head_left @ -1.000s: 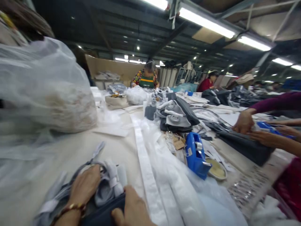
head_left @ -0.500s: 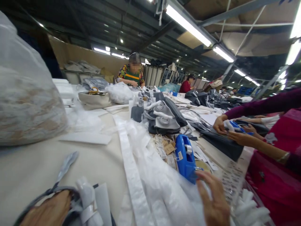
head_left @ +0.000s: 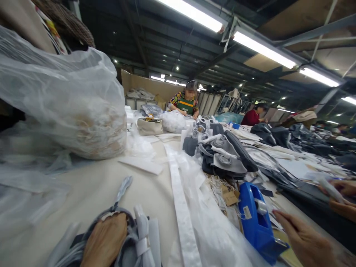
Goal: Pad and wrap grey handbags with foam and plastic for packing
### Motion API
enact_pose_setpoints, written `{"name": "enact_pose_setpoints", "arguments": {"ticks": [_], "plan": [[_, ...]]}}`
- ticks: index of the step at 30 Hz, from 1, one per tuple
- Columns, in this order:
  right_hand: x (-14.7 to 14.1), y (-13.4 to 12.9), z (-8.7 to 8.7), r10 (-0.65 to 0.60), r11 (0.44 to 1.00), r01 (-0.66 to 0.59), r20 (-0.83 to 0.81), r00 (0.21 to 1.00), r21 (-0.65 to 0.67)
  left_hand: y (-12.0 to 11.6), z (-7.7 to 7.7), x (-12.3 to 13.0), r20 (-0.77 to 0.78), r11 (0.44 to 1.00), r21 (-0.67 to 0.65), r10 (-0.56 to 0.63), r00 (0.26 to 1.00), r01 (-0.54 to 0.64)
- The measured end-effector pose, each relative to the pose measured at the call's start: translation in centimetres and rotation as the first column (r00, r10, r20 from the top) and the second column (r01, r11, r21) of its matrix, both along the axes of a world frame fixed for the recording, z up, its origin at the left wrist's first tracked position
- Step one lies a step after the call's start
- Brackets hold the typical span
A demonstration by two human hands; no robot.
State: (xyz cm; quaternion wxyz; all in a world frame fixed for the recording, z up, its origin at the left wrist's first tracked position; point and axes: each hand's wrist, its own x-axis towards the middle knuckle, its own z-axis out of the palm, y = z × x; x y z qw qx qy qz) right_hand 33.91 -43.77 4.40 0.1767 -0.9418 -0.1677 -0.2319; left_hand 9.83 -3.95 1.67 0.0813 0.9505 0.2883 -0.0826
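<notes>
Since the earlier picture, the right grip [head_left: 308, 239] has gone past the cutter end of the blue tape holder [head_left: 257, 237] to beside its roll [head_left: 260, 206], fingers close together; I cannot tell if they pinch anything. One holder with one roll sits toward the near edge of the surface [head_left: 141, 193], just left of that grip, its long side slanting away leftward. Farther left, the left grip [head_left: 105, 239] lies on one bundle of gray straps [head_left: 128, 254], fingertips hidden, so I cannot tell its hold.
</notes>
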Motion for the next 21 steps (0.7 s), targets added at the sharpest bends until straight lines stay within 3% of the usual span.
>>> {"name": "enact_pose_setpoints", "arguments": {"ticks": [2,4,6,9,12,15,18,21], "plan": [[-1.6,6.1,1.0,0.131,0.991,-0.122,-0.175,0.976,0.059,-0.2,0.4,0.1,-0.079,1.0,0.006,0.008,0.997,-0.007],[-3.1,12.8,1.2,0.241,0.967,-0.255,-0.298,0.924,-0.006,-0.3,0.7,0.2,-0.08,1.0,0.009,0.018,0.997,-0.017],[-4.1,18.6,0.7,0.291,0.927,-0.36,-0.4,0.869,-0.109,-0.4,0.6,0.2,-0.06,0.999,0.0,0.032,0.998,-0.032],[-4.1,24.5,-0.7,0.278,0.915,-0.375,-0.438,0.855,-0.151,-0.3,-0.1,0.1,-0.019,0.999,-0.025,0.046,0.999,-0.046],[-2.4,27.4,-2.3,0.187,0.948,-0.283,-0.467,0.864,-0.145,0.0,-1.3,0.2,0.039,0.998,-0.02,0.06,0.997,-0.06],[-0.3,28.3,-3.1,0.156,0.975,-0.213,-0.502,0.851,-0.059,0.1,-2.0,0.3,0.089,0.996,-0.007,0.084,0.993,-0.084],[0.8,28.2,-2.9,0.238,0.971,-0.204,-0.538,0.809,0.122,0.2,-1.9,0.4,0.083,0.994,-0.045,0.107,0.991,-0.103],[-0.6,27.4,-2.2,0.417,0.903,-0.243,-0.588,0.693,0.354,0.2,-1.6,0.3,0.081,0.995,-0.049,0.094,0.992,-0.09]]}}
